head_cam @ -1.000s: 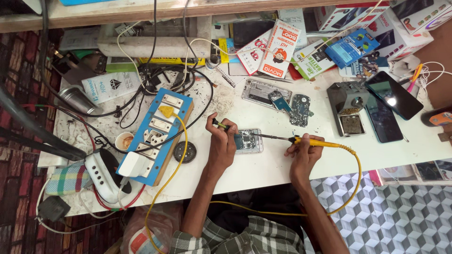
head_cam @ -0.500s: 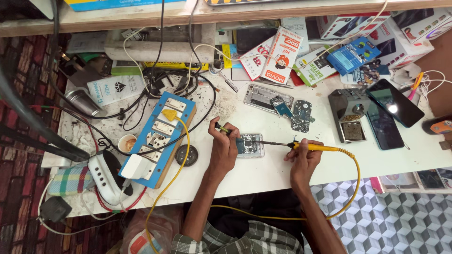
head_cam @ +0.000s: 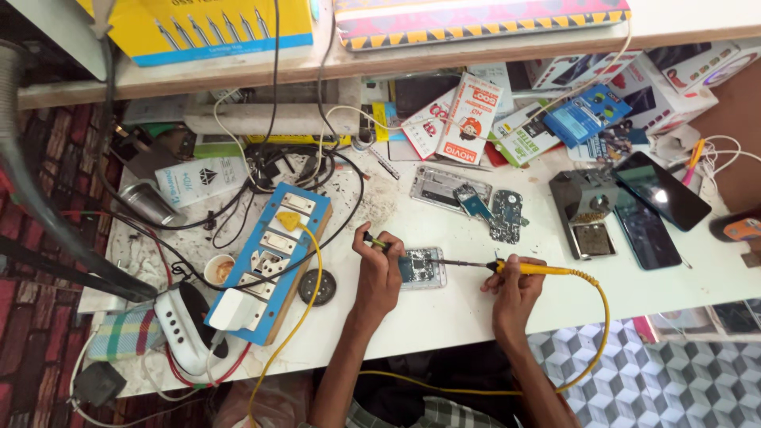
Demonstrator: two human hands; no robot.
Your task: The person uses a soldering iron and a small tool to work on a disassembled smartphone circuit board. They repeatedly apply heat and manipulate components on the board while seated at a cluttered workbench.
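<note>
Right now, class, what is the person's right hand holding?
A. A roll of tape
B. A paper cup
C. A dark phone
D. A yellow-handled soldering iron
D: the right hand grips a yellow-handled soldering iron, its tip reaching toward the small circuit board beside the left hand.

Single head view, worn above the bench and aimed almost straight down. Near enough to fill the middle with both hands, far enough to take in the whole white worktable point(head_cam: 476, 317). Centred just above the left hand point(head_cam: 379, 273) and the right hand point(head_cam: 515, 289), gripping a yellow soldering iron point(head_cam: 527, 269). Shelf edge point(head_cam: 476, 55) along the top, beyond the grip; patterned floor point(head_cam: 634, 372) below it, toward the body. No second view, so no shared ground.
</note>
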